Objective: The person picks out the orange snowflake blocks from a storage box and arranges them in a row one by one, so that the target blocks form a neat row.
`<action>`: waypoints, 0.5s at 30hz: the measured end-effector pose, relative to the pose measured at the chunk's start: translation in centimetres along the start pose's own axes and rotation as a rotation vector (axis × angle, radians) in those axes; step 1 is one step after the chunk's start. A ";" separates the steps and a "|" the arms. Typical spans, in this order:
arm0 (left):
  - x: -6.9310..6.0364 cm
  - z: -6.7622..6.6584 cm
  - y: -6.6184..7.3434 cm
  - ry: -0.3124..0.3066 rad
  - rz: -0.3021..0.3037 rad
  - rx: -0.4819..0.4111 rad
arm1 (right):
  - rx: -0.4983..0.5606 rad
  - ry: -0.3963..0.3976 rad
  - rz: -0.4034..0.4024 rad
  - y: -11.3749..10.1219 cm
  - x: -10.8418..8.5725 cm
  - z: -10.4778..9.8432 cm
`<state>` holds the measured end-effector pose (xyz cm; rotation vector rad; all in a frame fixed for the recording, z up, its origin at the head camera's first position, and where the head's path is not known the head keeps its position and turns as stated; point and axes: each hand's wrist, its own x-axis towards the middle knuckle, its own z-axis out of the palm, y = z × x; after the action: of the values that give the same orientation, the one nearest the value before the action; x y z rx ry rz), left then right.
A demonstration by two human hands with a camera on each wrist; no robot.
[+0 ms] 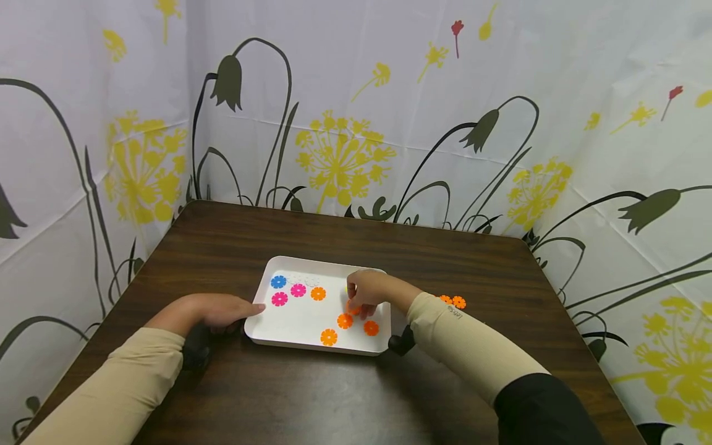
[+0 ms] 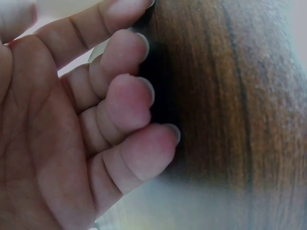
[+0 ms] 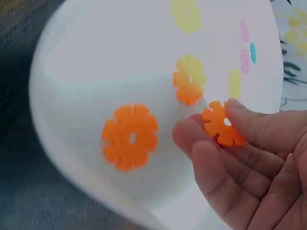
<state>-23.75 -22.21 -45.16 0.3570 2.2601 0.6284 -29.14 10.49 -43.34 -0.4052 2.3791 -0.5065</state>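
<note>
A white rectangular tray [image 1: 300, 322] lies on the table with several flower-shaped plastic discs in it. My left hand [image 1: 225, 309] holds the tray's left edge, thumb over the rim and the other fingers bent outside it. Over the tray's right side, my right hand [image 1: 369, 289] pinches an orange flower disc [image 3: 215, 125] between thumb and fingers. Around it in the tray lie orange discs [image 1: 345, 321], one of them close to the right rim [image 1: 371, 328]. Toward the left are a blue disc [image 1: 279, 282] and two pink discs [image 1: 280, 299].
Two orange discs [image 1: 458, 302] lie on the brown wooden table [image 1: 267, 395], right of the tray beside the right forearm. A white curtain [image 1: 356, 74] with printed flowers hangs behind the table and along its sides.
</note>
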 end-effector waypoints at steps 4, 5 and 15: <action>0.1 0.0 -0.1 -0.001 0.003 0.003 | 0.116 -0.002 0.023 0.9 -0.2 -0.6; 0.1 0.0 -0.1 -0.002 0.005 0.003 | 0.140 -0.003 0.028 1.1 -0.3 -0.8; -0.1 -0.1 0.0 0.001 -0.010 0.002 | 0.294 0.037 0.003 3.9 -1.8 -3.0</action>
<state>-23.77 -22.25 -45.05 0.3458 2.2619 0.6215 -30.44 15.43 -42.05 -0.2614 2.2926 -0.8543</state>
